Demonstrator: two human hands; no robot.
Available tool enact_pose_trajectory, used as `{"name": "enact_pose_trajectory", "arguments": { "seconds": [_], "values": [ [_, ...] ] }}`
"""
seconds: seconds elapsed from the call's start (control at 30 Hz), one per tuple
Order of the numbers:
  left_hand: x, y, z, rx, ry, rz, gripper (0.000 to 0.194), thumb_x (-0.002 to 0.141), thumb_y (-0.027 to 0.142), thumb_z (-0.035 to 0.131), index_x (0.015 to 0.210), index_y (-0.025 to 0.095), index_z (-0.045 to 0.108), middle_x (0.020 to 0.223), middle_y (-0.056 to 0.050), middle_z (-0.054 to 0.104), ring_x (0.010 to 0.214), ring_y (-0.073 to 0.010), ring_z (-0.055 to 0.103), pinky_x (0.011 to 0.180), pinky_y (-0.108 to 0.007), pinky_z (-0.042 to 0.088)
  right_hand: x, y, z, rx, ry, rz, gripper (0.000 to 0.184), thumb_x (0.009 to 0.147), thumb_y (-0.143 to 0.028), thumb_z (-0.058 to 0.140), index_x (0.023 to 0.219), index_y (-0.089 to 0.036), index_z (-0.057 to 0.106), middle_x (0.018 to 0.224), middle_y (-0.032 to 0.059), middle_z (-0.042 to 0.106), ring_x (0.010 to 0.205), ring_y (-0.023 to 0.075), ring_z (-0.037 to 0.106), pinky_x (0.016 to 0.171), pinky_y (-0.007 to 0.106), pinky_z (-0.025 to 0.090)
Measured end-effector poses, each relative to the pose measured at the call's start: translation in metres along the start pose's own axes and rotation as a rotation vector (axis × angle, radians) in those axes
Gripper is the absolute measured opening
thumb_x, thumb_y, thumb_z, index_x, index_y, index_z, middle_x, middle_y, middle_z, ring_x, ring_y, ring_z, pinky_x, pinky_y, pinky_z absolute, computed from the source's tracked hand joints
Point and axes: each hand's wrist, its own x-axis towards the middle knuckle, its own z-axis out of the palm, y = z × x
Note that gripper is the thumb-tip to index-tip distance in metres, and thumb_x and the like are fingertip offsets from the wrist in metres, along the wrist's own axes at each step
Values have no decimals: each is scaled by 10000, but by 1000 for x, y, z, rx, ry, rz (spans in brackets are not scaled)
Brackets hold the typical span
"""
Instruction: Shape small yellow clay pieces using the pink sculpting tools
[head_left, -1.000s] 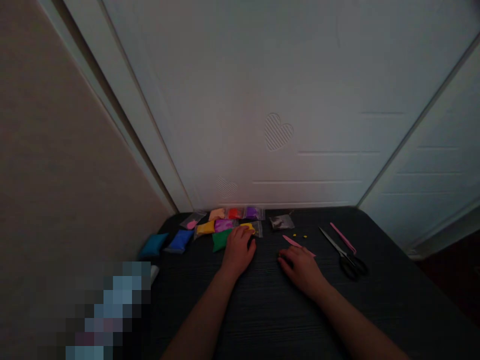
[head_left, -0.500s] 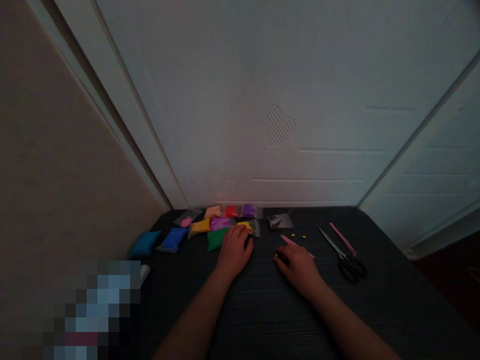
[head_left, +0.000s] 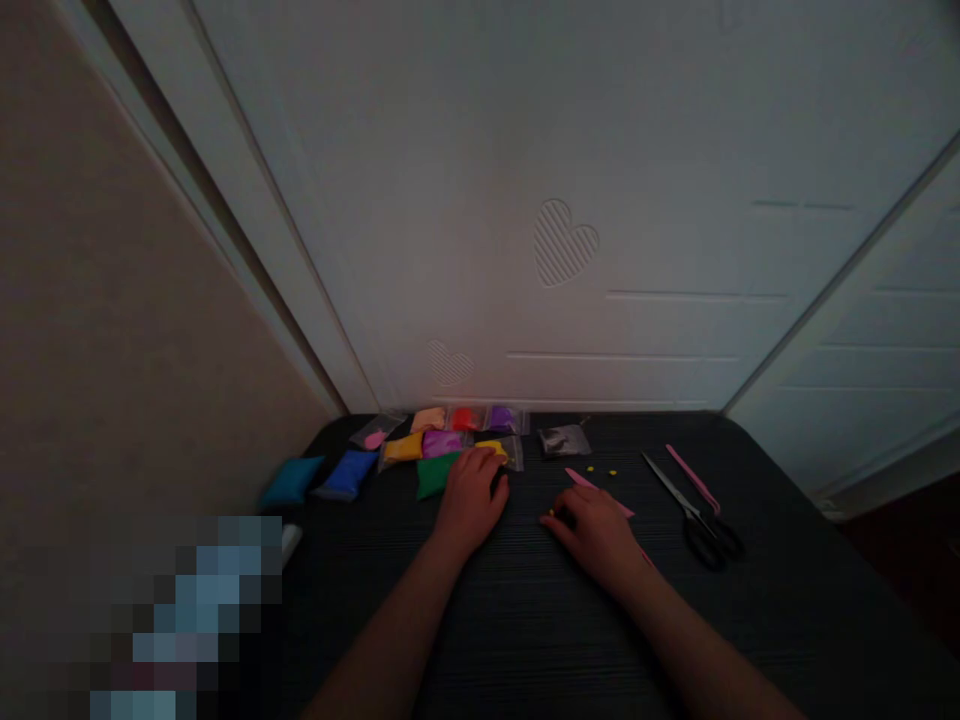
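My right hand (head_left: 592,525) is above the dark table, thumb and fingers curled together on a small yellow piece of clay (head_left: 552,512). Under and behind that hand lies a pink clay knife (head_left: 580,478), partly covered. Two more yellow bits (head_left: 590,469) sit just beyond it. My left hand (head_left: 471,500) rests palm down, fingers loosely bent and thumb apart, holding nothing. Its fingertips reach the edges of a green clay packet (head_left: 433,476) and an opened yellow clay bag (head_left: 513,452), hiding part of both.
Several coloured clay packets, among them a blue one (head_left: 349,475) and a teal one (head_left: 292,482), lie left and back. A grey-black packet (head_left: 564,440) is behind my right hand. Scissors (head_left: 697,525) and a pink strip-like tool (head_left: 694,480) lie right. A white panel (head_left: 465,250) rises behind the table (head_left: 525,640).
The view has shifted slightly, moving the scene a little to the right. My right thumb has slid slightly left with the yellow piece. My left hand stays in place.
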Motion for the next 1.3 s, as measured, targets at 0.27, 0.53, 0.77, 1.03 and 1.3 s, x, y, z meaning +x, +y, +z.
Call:
{"name": "enact_pose_trajectory", "arguments": {
  "seconds": [0.27,0.53,0.77,1.03,1.3],
  "values": [
    [-2,1,-2,-9,-6,-21,266,781,220,446,1032,190,530,1077,-74,511,1048,-225,419,928,-399,342,-7,3,-7,49,-2,19,160,762,-347,519,849,-213,526,802,17,585,781,182,531,723,309,381],
    [-2,7,-7,80,-6,-66,289,786,260,430,1051,203,532,1108,-61,524,1083,-227,409,961,-401,291,-6,1,-5,59,-17,13,152,784,-295,469,893,-216,538,828,28,591,809,189,531,754,332,364],
    [0,4,-2,299,62,-250,464,818,453,312,1186,212,461,1233,-106,471,1205,-294,298,992,-534,98,-5,-3,-5,60,-15,2,164,811,-311,416,874,-223,540,829,23,589,805,180,531,749,321,355],
    [-1,2,4,327,80,-254,471,844,427,247,1225,212,423,1252,-110,458,1173,-289,345,987,-530,98,-8,-5,-6,63,29,5,188,805,-328,414,856,-216,557,776,19,592,735,170,539,699,304,368],
    [-5,6,1,333,115,-221,444,825,356,321,1227,194,418,1276,-130,427,1182,-289,344,966,-535,165,-13,-3,-5,97,71,7,189,795,-284,411,831,-201,577,754,21,601,723,161,561,668,278,388]
  ]
}}
